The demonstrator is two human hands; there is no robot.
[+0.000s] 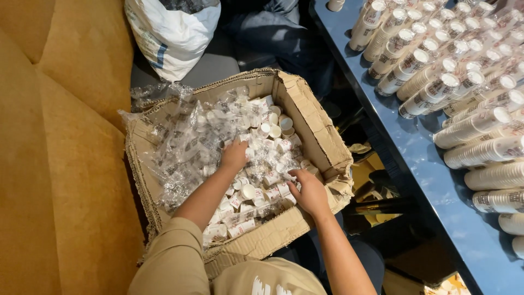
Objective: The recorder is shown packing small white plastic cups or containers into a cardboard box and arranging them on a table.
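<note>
An open cardboard box (314, 117) sits on a seat in front of me, filled with several small white paper cups (271, 131) in clear plastic wrap (180, 142). My left hand (234, 154) is palm down in the middle of the box, fingers buried among the wrapped cups. My right hand (308, 192) reaches in near the box's front right edge, fingers curled on wrapped cups there. Whether either hand has a firm hold on a cup is hidden by the plastic.
A blue table (431, 164) runs along the right, covered with several long stacks of nested paper cups (431, 90) lying on their sides. A white sack (172, 35) stands behind the box. Mustard upholstery (60, 153) fills the left. Dark floor clutter lies between box and table.
</note>
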